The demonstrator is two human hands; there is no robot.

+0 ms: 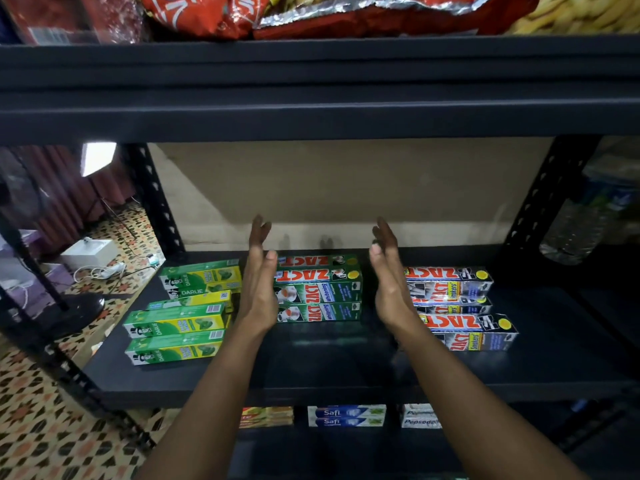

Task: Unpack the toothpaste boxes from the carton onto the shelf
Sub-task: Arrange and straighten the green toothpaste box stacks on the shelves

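Tier below, nearest: blue-and-white boxes lying flat. Shelf above carries three groups of toothpaste boxes, all flat. L hand and R hand over shelf, palms facing, fingers straight, holding nothing, one each side of green-and-red boxes at centre; contact w/ stack cannot be told. Green-and-yellow boxes to left, silver boxes to right, both apart from centre stack. Snack bags on tier above.
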